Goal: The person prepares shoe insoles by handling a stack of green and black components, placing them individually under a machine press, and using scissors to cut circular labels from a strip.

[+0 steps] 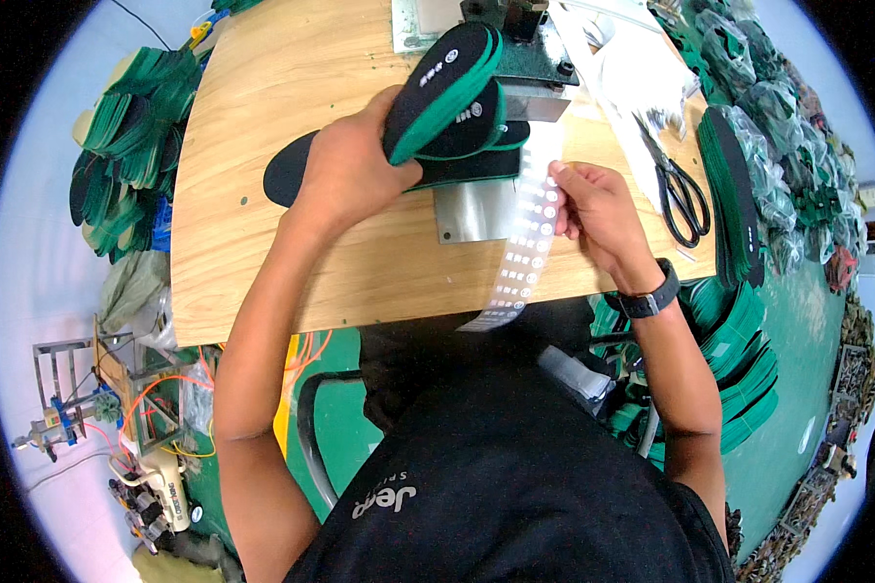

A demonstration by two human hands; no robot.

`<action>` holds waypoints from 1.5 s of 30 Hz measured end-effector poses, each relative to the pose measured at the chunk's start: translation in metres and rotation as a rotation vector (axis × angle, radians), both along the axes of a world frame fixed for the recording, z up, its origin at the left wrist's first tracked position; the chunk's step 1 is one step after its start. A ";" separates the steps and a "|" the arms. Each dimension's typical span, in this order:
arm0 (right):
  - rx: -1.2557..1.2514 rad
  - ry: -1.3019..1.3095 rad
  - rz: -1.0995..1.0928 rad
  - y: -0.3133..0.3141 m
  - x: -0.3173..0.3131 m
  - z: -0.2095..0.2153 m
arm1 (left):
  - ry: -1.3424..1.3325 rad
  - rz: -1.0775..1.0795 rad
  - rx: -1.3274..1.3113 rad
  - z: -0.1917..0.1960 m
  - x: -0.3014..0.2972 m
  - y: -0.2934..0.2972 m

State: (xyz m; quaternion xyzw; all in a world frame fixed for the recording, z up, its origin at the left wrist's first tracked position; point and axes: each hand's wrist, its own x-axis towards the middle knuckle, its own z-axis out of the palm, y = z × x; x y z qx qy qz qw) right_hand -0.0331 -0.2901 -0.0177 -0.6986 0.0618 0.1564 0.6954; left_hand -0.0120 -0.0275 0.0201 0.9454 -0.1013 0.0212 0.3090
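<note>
My left hand [352, 163] is wrapped around several black-and-green shoe insoles [439, 92], fanned out and tilted up, with small white prints at their heels. Beneath that hand another black insole [287, 171] lies across a metal plate [476, 216]. My right hand [598, 212] pinches the edge of a clear strip of white printed labels [523, 264] between thumb and fingers. The strip hangs down past the table's front edge, its upper end reaching up to the press machine [525, 58]. The fingers of my left hand are partly hidden behind the insoles.
Black-handled scissors [679, 187] lie on the wooden table [243, 262] at the right, beside a standing row of insoles [731, 199]. Stacked insoles [126, 146] rise beyond the left edge. More green insoles [734, 360] sit below the table at right, near bagged ones [749, 87].
</note>
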 end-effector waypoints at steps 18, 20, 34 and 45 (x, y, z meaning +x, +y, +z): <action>-0.361 0.039 0.238 0.023 0.021 0.010 | -0.218 0.224 -0.499 -0.013 -0.004 0.022; -0.373 0.045 0.250 0.022 0.022 0.010 | -0.222 0.238 -0.472 -0.013 -0.004 0.021; -0.339 0.062 0.221 0.025 0.019 0.010 | -0.240 0.036 -0.144 -0.020 0.001 0.012; -0.187 0.064 0.149 0.019 0.015 0.010 | -0.124 0.185 -0.492 -0.015 0.006 0.019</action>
